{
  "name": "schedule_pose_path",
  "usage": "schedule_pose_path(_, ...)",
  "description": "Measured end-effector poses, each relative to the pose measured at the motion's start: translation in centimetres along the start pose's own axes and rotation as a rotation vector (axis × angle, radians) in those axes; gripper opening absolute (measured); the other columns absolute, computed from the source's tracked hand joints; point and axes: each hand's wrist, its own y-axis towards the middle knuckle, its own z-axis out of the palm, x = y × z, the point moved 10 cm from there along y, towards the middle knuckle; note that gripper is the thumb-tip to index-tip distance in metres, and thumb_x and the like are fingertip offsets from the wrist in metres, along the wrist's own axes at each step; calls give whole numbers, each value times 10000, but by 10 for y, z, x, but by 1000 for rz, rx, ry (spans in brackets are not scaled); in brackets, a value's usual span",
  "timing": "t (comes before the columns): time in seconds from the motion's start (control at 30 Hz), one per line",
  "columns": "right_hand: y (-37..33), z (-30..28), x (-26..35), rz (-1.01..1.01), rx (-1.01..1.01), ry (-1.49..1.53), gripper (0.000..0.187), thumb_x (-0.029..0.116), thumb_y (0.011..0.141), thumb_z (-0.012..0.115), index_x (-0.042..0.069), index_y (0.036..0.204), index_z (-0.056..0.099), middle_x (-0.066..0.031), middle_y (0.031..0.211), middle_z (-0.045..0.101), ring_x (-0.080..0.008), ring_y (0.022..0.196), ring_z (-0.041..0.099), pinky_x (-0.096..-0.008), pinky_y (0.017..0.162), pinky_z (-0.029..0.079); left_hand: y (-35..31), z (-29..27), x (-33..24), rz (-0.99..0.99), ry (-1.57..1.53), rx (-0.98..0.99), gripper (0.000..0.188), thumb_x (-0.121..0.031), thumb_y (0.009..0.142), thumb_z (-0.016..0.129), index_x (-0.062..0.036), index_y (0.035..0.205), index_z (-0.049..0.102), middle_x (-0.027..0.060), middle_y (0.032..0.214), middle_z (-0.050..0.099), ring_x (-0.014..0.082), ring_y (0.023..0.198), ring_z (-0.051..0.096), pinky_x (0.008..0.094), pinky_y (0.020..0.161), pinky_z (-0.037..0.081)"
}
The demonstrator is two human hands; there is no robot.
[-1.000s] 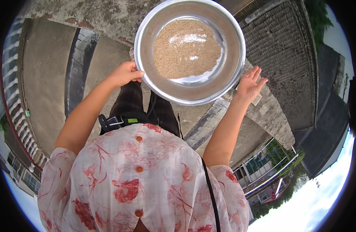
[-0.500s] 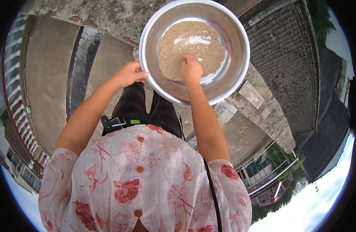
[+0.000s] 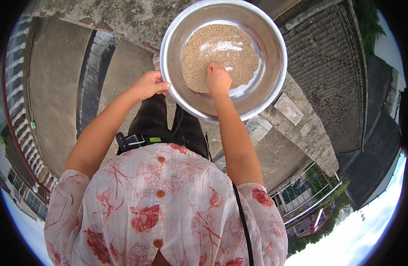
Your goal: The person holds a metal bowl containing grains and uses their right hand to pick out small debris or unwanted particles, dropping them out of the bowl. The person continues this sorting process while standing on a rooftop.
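A wide, round metal basin (image 3: 269, 75) is at the top middle, with a layer of small tan grains (image 3: 196, 71) across its bottom. White glare lies over the grains like light on water. My left hand (image 3: 150, 85) grips the basin's rim at its near left side, thumb on top and fingers beneath. Inside the basin, my right hand (image 3: 219, 79) is down at the grains with its fingers curled in. The fingertips are hidden, so what they hold, if anything, does not show.
A rough concrete ledge (image 3: 124, 20) runs along the top, near the basin. A grey tiled roof (image 3: 326, 71) lies to the right. White balusters (image 3: 19, 91) line the far left, and a metal railing (image 3: 317, 195) stands at lower right.
My right hand has shifted very slightly left, its fingers drawn a little closer together. My left hand stays on the rim, and the basin is almost still.
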Motion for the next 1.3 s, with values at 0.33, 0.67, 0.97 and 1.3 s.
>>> schedule_pose_path(0.33,-30,29,-24,560,447,1678,142,144,944,473,57,863,550,-20,800,596,-80,642,540,-197,576,462,0,0,1,10,6,-2,266,-208,866,599,-53,1078,560,47,934,638,121,785,599,259,715,479)
schedule_pose_path(0.67,-28,8,-8,508,427,1896,83,88,917,511,24,921,564,-61,862,617,-97,674,567,-192,614,500,0,0,-1,39,-35,-25,208,-193,866,589,-53,1021,586,56,899,651,124,744,617,257,685,471)
schedule_pose_path(0.97,-29,4,-12,514,376,1838,109,37,906,504,-14,973,573,-89,882,626,-122,718,605,-213,643,530,0,-1,0,49,-8,-24,220,-210,859,606,-56,1015,587,55,884,651,124,735,618,250,672,467)
schedule_pose_path(1.3,-29,-2,-16,542,331,1741,138,11,891,516,-33,1010,571,-103,876,631,-139,727,614,-230,649,538,-2,0,-4,40,-5,-24,218,-200,866,597,-51,1024,584,50,883,648,119,725,612,249,669,469)
